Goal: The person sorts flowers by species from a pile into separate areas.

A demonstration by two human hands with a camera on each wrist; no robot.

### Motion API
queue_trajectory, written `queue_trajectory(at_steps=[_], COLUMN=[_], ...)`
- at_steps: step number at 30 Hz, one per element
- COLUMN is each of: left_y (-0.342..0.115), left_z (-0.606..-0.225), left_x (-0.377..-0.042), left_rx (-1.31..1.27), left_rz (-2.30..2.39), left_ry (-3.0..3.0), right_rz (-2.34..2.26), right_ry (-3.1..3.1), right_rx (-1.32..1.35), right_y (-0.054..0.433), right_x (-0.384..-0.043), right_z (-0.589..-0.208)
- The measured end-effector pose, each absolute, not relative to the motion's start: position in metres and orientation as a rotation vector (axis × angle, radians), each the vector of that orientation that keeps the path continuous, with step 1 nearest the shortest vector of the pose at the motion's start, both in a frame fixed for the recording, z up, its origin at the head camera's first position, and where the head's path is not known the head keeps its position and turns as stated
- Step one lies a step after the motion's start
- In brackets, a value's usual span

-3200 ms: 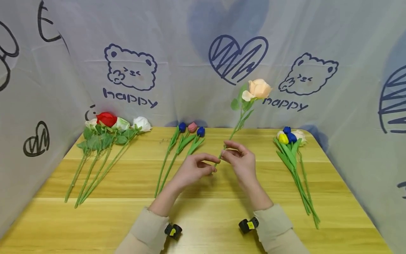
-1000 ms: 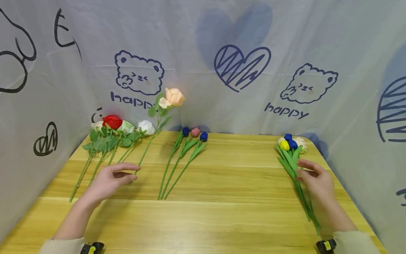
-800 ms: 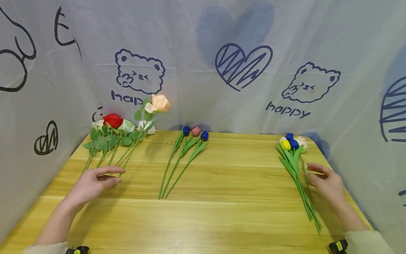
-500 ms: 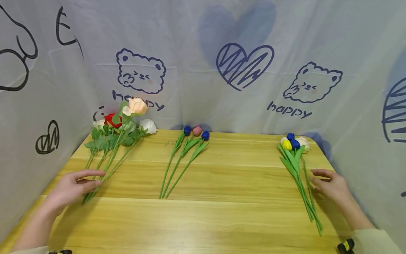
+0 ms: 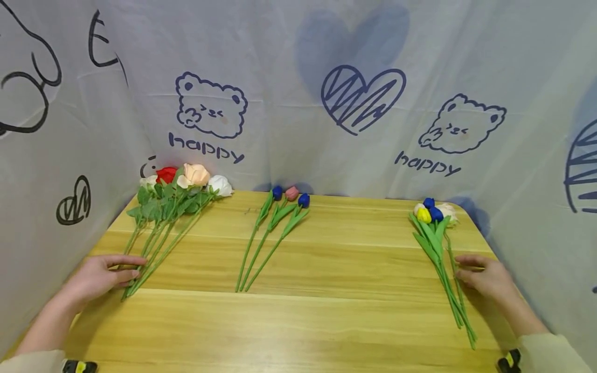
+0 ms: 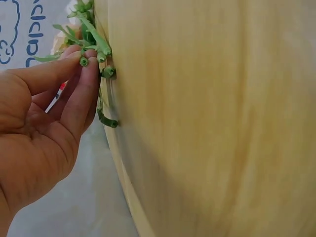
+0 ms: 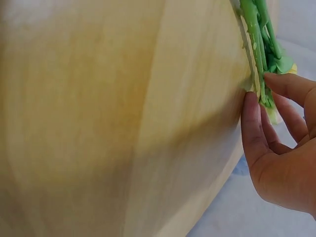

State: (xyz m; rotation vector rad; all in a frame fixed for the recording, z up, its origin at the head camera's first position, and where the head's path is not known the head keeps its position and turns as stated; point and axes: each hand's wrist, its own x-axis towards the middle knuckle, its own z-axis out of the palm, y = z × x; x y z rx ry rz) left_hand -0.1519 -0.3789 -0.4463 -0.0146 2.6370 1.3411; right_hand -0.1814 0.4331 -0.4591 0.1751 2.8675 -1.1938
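My left hand (image 5: 100,278) pinches the stem of a peach rose (image 5: 196,175) between thumb and fingertips, at the left of the table. In the left wrist view its cut stem end (image 6: 84,61) pokes out between thumb and finger. That rose lies over a red rose (image 5: 166,174), a white rose (image 5: 219,185) and other leafy stems. My right hand (image 5: 487,277) is low at the right bundle, its loosely bent fingers and thumb on either side of a cream rose (image 5: 448,211) stem, fingertips right at it. Beside that stem lie blue tulips (image 5: 436,214) and a yellow tulip (image 5: 423,215).
Two blue tulips and a pink tulip (image 5: 292,194) lie fanned out in the middle of the wooden table (image 5: 298,331). Pale cloth (image 5: 289,124) with bear and heart drawings hangs behind the table and along both sides.
My left hand has carried the peach rose from the middle leftward and lowered it onto the other roses. My right hand has let go of its stem and moved right to the other bundle.
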Motion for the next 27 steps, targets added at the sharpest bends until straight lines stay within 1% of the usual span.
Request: queue_trajectory(at_steps=[11, 27], left_y=[-0.3800, -0.3757], left_z=[-0.4442, -0.4422], left_x=[-0.1536, -0.1536], left_rx=[-0.026, 0.001], left_rz=[1.336, 1.223], left_ry=[2.595, 2.668], right_rz=[-1.070, -1.190], right_ry=[2.949, 2.785], right_rx=[0.163, 0.221], right_y=[0.4325, 0.4352], right_x=[-0.1875, -0.1868], right_z=[-0.4600, -0.4542])
